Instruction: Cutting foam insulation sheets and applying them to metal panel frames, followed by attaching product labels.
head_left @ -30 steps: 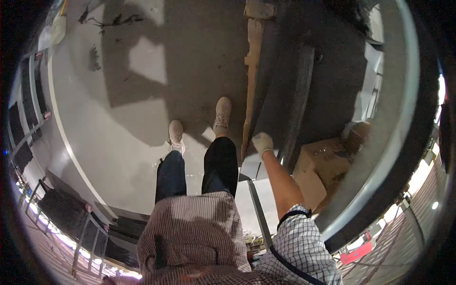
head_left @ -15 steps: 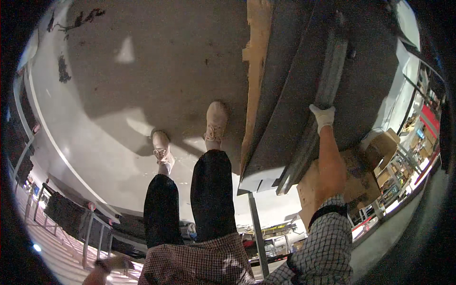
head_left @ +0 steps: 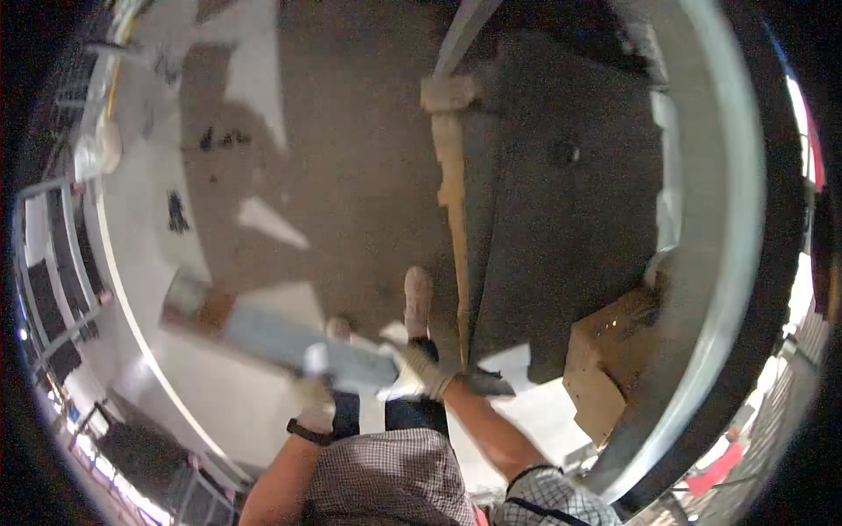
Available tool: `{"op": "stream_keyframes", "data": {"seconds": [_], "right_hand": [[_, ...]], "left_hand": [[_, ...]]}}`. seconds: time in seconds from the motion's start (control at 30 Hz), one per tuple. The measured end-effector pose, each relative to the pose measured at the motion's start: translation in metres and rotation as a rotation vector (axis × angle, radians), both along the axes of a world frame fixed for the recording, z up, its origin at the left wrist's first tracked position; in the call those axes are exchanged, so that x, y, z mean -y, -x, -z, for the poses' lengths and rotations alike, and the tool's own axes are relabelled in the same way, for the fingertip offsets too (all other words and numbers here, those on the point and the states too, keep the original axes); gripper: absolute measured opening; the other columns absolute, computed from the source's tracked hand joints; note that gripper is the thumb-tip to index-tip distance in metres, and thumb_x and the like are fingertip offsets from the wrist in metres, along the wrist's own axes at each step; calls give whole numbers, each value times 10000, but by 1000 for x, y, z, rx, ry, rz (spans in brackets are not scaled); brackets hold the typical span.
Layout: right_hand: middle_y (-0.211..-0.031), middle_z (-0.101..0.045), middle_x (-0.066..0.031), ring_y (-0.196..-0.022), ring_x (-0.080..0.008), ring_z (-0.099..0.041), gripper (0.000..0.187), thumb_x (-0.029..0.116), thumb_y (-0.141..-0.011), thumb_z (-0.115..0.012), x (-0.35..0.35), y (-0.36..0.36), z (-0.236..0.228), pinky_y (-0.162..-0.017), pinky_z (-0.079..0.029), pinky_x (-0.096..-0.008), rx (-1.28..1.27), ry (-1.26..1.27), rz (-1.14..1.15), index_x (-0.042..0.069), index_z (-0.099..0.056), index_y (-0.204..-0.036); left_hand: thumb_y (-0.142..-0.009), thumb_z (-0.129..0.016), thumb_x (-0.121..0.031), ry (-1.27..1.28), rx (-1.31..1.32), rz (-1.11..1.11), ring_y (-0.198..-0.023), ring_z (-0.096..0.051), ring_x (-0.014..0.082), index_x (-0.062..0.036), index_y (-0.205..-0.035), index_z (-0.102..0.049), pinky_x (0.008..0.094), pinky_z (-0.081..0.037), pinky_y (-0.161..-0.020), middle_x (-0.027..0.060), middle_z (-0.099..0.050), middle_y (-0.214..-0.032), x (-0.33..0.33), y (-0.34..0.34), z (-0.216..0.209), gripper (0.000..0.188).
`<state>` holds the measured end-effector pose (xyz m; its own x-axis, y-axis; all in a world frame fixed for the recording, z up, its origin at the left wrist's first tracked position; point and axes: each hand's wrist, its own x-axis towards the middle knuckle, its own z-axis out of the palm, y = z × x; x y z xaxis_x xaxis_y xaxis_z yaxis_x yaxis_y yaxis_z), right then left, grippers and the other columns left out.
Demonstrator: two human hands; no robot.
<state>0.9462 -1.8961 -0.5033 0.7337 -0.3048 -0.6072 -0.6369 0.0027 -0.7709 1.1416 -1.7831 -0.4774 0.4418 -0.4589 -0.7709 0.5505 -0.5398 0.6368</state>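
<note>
A long grey bar-shaped piece (head_left: 281, 337), blurred by motion, slants across in front of my legs. Its far left end looks reddish brown, and the right end comes close to the dark work surface. My left hand (head_left: 316, 405), in a pale glove with a dark band at the wrist, is closed on the bar near its middle. My right hand (head_left: 425, 373), also gloved, grips the bar further right, above my knee. The fingers of both hands are partly smeared.
A dark flat surface (head_left: 570, 175) with a torn cardboard edge (head_left: 452, 175) lies to the right. Beside it stands a cardboard box (head_left: 605, 359). A large pale curved beam (head_left: 732, 219) crosses the right side. Metal frames (head_left: 66, 263) stand at far left.
The grey bar has left the dark surface and swung left across my legs. My left hand has come up from the lower left onto it. The view has turned.
</note>
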Motion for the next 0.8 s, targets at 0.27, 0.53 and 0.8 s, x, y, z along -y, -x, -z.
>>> {"op": "stream_keyframes", "data": {"seconds": [0.27, 0.53, 0.8], "right_hand": [[-1128, -608, -220, -1056, -301, -596, 825, 423, -695, -778, -102, -8, -153, -940, -452, -367, 319, -231, 332, 3, -456, -1328], [-912, -685, -223, -853, -309, -680, 883, 675, -610, -754, -223, 201, -307, -749, -521, -385, -318, 7, 612, -37, -635, -1120], [-663, -570, -107, -655, -326, -566, 544, 476, -515, -841, -199, 289, -451, -626, -436, -444, -694, 701, 923, 75, -550, -742]], "left_hand": [[-790, -635, -571, 136, 232, -48, -1044, -554, 284, -57, -1233, -498, 439, -459, -931, 111, -571, -1136, 41, -109, -164, 692], [-856, -470, -655, 298, -552, 120, -1023, -578, 361, -10, -1254, -486, 485, -454, -954, 229, -598, -1115, 181, 67, -304, 759], [-870, -601, -555, 459, -183, 350, -1200, -460, 223, -126, -1286, -549, 359, -356, -1040, 67, -560, -1285, 269, 232, -329, 600]]}}
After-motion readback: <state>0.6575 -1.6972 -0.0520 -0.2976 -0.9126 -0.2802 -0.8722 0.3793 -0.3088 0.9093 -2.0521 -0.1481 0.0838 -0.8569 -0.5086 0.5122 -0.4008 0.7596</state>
